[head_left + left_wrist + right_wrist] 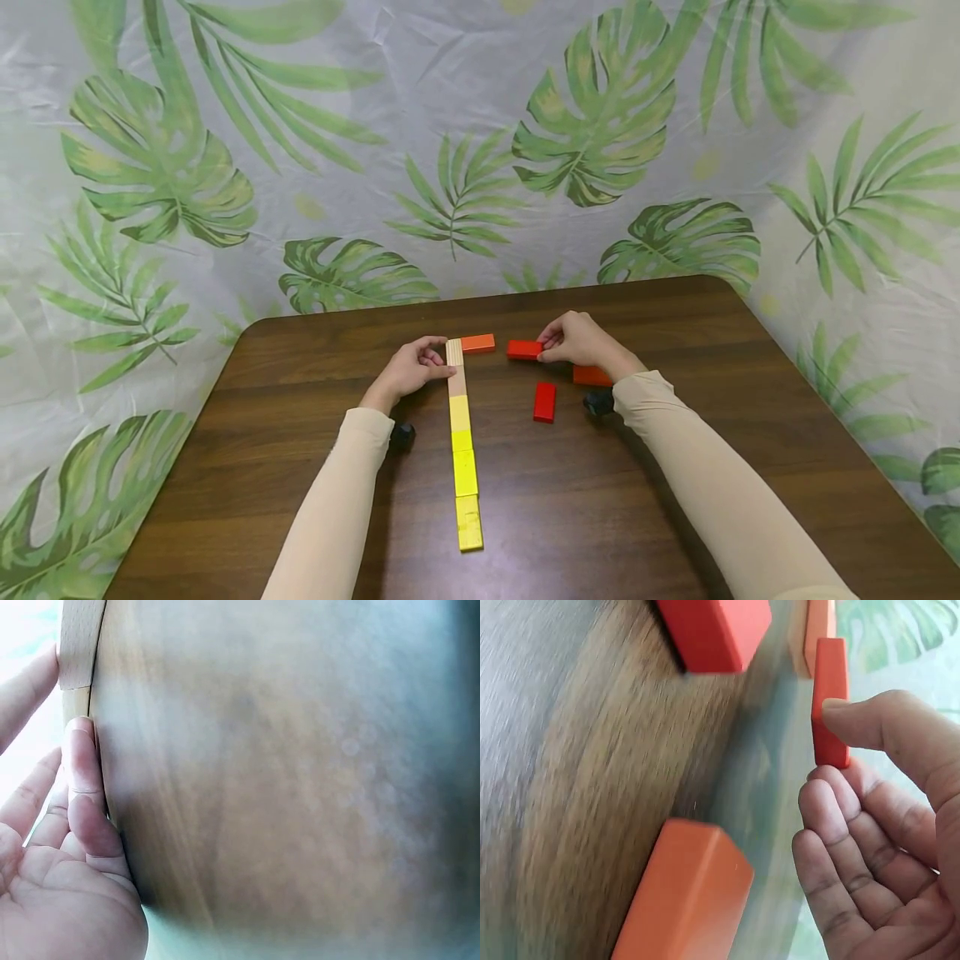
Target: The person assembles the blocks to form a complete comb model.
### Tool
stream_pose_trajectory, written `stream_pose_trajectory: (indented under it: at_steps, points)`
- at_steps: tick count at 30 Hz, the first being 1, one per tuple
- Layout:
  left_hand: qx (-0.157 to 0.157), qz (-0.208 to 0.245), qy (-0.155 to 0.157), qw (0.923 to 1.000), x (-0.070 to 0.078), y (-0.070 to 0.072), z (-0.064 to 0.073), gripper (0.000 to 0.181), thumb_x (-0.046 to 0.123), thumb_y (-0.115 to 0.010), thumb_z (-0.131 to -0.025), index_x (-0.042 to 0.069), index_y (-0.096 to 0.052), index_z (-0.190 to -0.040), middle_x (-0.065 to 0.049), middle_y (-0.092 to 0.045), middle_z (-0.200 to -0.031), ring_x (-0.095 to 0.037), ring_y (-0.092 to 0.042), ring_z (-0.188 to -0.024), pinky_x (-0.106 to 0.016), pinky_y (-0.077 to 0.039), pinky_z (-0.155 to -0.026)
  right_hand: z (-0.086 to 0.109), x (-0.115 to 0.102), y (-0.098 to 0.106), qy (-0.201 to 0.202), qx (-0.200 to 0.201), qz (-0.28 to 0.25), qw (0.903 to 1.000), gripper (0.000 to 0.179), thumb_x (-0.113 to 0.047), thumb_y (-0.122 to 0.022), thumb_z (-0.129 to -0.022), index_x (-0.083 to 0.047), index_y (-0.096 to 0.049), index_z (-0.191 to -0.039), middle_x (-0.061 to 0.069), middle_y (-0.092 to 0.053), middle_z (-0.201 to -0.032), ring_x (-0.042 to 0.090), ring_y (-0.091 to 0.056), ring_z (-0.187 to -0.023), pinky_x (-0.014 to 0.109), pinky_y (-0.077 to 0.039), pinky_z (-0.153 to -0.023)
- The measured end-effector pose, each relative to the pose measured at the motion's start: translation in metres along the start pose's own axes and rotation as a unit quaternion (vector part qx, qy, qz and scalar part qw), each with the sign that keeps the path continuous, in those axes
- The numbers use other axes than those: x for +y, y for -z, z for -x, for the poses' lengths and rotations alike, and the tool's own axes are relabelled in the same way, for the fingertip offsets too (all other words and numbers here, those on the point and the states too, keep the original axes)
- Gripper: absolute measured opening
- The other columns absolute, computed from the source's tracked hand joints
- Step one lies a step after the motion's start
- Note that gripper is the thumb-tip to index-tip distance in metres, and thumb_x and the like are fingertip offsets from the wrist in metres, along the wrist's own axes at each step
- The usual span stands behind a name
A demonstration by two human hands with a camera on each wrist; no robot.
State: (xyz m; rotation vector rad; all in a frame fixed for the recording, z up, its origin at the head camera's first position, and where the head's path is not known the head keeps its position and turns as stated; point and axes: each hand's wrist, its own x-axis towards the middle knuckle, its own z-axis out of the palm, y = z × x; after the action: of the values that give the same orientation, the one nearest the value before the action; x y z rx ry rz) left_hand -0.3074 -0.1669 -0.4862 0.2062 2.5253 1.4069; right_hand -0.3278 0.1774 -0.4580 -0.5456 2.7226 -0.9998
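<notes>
My right hand (581, 337) pinches the near end of a red wooden block (522, 349) between thumb and fingers. In the right wrist view the thumb lies on the face of that block (830, 667). My left hand (411, 367) touches the plain wood block (455, 352) at the far end of a straight row, its thumb by the pinkish block (457, 382) below. An orange block (477, 342) extends rightward from the row's far end. Between it and the held red block is a small gap. Pale yellow (460, 412) and bright yellow blocks (465, 472) continue the row toward me.
A loose red block (544, 403) lies right of the row. One orange-red block (591, 376) is partly covered by the right wrist. Dark wrist cameras (402, 435) hang under both wrists. Behind the brown table (300, 500) hangs a leaf-patterned cloth (450, 108).
</notes>
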Motion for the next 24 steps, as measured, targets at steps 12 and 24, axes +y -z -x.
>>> stream_pose_trajectory:
  at_steps: [12,24]
  points:
    - [0.002,0.002,-0.014,0.9999,-0.002,0.000,-0.001,0.062,0.019,-0.086,-0.094,0.008,-0.060,-0.150,-0.007,-0.065,-0.101,-0.018,-0.054,-0.088,-0.028,-0.045,-0.077,-0.012,-0.014,-0.017,0.049,-0.016,0.005,0.9987,0.022,-0.017,-0.088,-0.088,-0.004,-0.083,-0.105,0.004,-0.082,-0.092,0.011,-0.074,-0.084,0.029,-0.062,-0.082]
    - [-0.002,0.004,-0.014,0.9999,-0.002,0.000,-0.001,0.062,0.019,-0.085,-0.095,0.009,-0.060,-0.150,-0.009,-0.065,-0.103,-0.019,-0.055,-0.090,-0.028,-0.046,-0.079,-0.023,-0.024,-0.032,0.062,-0.043,0.002,0.9971,0.021,-0.015,-0.087,-0.089,-0.005,-0.083,-0.106,0.004,-0.082,-0.094,0.011,-0.074,-0.085,0.030,-0.063,-0.084]
